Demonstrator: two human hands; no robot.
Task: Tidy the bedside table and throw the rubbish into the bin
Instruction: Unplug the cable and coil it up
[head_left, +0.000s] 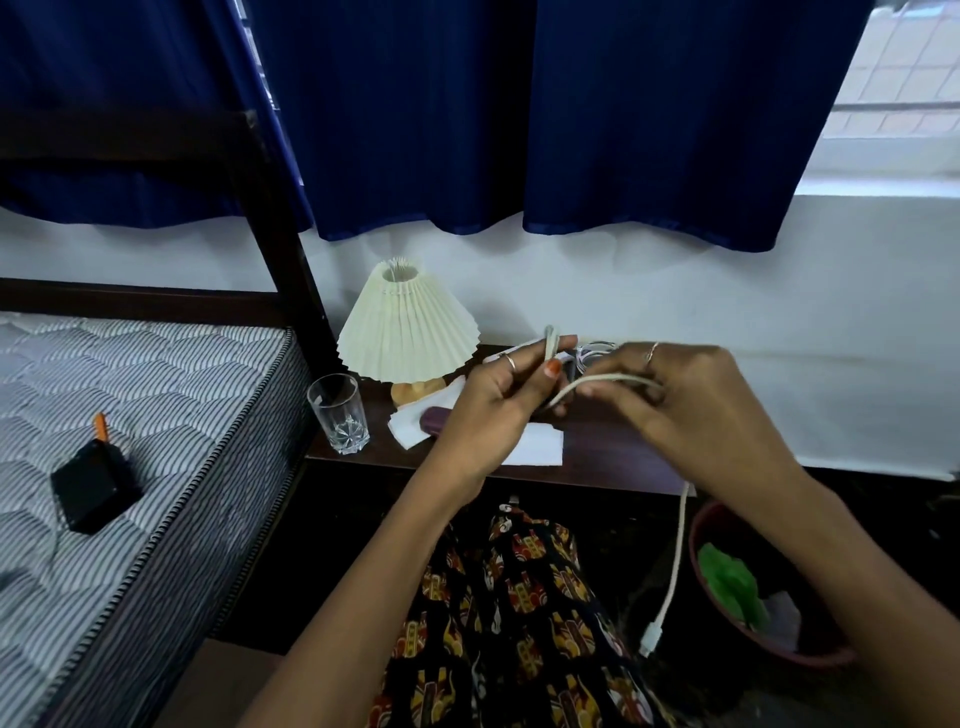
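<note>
1. Nearest the camera, a patterned black, red and yellow garment (519, 623) covers the person's lap, between the two bare forearms.
2. To the right of it, on the floor, stands a dark red bin (698, 566); green rubbish (730, 582) lies inside it.
3. A white cable (678, 551) hangs down in front of the bedside table's edge, its plug end (653, 635) dangling just left of the bin.
4. The right hand (691, 400) has its fingers curled round the cable's upper run, above the table.
5. The left hand (498, 405) pinches a folded loop of the same cable between thumb and fingers, the loop sticking up past the fingertips.
6. Under the hands, the dark wooden bedside table (613, 457) carries white paper (535, 447) with a dark purple object (434, 418) lying on it.
7. At the table's left end stands an empty drinking glass (338, 413); behind it is a lamp with a pleated cream shade (405, 322).
8. On the left, a striped mattress (156, 415) holds a small black device (93, 491) with an orange-tipped part.
9. Farthest back, blue curtains (519, 114) hang over a white wall (727, 291).
</note>
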